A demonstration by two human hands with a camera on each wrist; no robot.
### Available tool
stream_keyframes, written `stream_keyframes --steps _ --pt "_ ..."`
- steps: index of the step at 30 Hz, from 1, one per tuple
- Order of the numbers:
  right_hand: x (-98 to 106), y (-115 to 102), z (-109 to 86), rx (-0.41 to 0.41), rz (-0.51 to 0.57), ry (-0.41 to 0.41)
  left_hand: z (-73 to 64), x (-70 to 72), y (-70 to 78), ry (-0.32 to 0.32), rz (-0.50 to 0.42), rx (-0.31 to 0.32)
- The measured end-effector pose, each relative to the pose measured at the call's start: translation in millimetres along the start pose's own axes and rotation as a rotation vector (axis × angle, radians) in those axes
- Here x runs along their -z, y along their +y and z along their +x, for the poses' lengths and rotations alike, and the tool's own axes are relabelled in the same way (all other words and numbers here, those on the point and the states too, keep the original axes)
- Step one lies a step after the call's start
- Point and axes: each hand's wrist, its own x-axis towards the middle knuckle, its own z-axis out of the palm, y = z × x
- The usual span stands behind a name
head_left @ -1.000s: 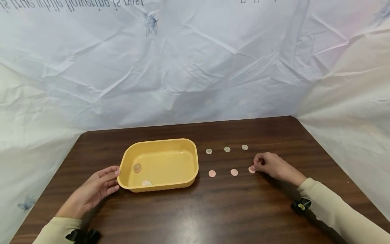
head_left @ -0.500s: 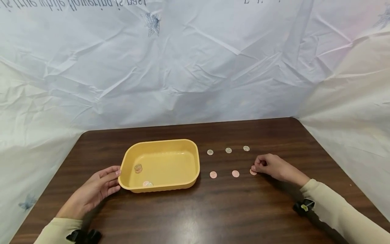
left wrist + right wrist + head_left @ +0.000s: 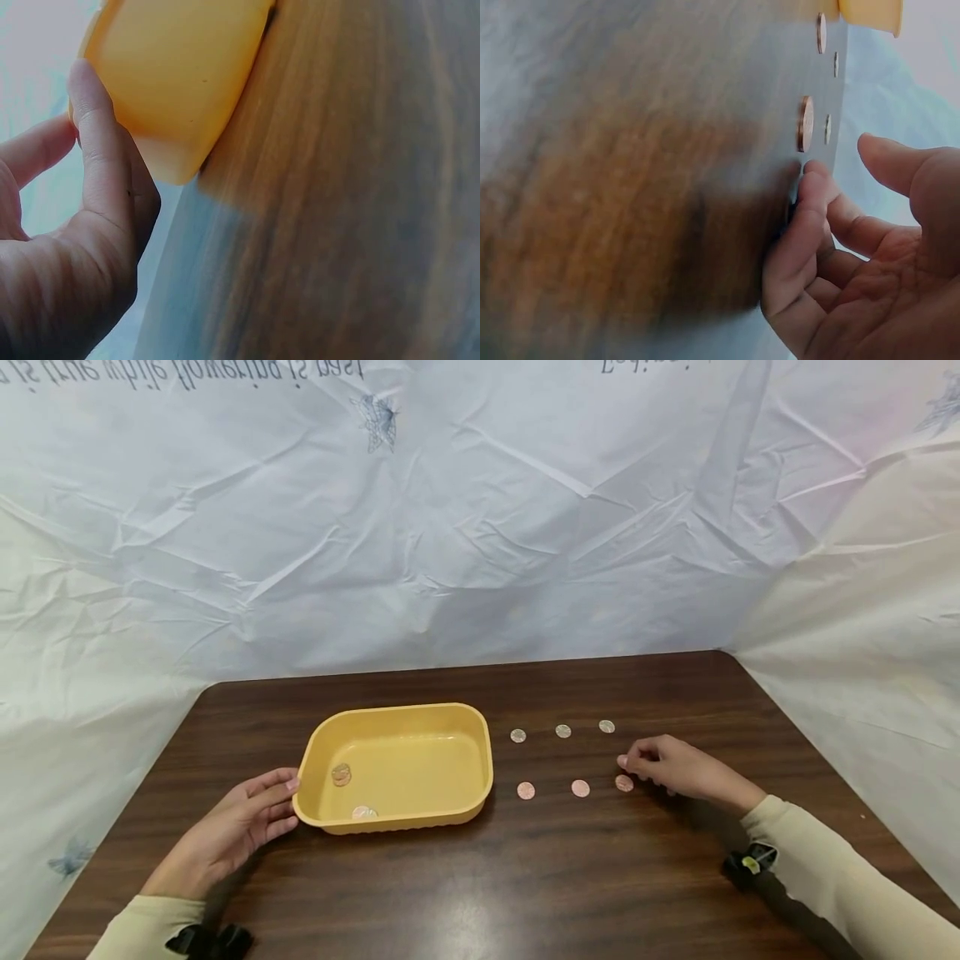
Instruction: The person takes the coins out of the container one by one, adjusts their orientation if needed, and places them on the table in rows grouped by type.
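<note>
At the table's left, my left hand (image 3: 236,818) rests its outstretched fingers against the outside of the yellow plastic tray (image 3: 405,821), at its left end. In the left wrist view, fingertips (image 3: 88,79) lie right at the rim. My right hand (image 3: 686,770) hovers just beyond the right end of a row of copper coins. It holds nothing, its fingers loosely bent and its thumb (image 3: 889,161) apart from them in the right wrist view. Just below those fingers lies a copper coin (image 3: 624,783), with another coin (image 3: 581,788) and a third coin (image 3: 526,791) to its left.
Behind the copper row lie three silvery coins: a left coin (image 3: 518,736), a middle coin (image 3: 563,731) and a right coin (image 3: 607,726). Inside the tray are a few coins (image 3: 341,774). A white cloth (image 3: 480,527) hangs behind the brown table (image 3: 465,893).
My right hand has let go of the rightmost copper coin and lifted slightly off it, so the whole coin shows. My left hand has stayed against the tray.
</note>
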Motion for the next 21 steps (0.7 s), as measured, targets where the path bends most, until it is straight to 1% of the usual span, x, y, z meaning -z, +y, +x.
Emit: stream_keyframes --steps 2,4,6,9,12,15,18,21 --pt "-1 -2 2.0 0.010 -0.022 0.009 -1.1 0.9 -1.5 -0.007 -0.003 0.002" --pt "0 -7 4.1 0.029 -0.055 0.040 -1.5 0.6 -1.9 0.005 0.001 0.006" --pt "1 -14 5.8 0.059 -0.089 0.087 -1.1 -0.2 -1.6 0.023 0.009 0.008" --pt "2 -29 6.2 0.128 -0.145 0.185 0.4 -1.2 -1.3 0.033 0.012 0.003" --pt "3 -50 2.2 0.221 -0.171 0.278 2.5 -3.1 1.1 0.023 0.010 0.000" --pt "0 -78 -0.9 0.335 -0.160 0.339 3.9 -4.4 1.8 0.031 0.014 0.002" --pt "-8 -106 0.4 0.467 -0.142 0.356 3.5 -3.7 2.3 0.035 0.016 0.008" --pt "-18 -132 3.5 0.562 -0.119 0.325 1.9 -1.9 3.3 0.030 0.007 0.015"
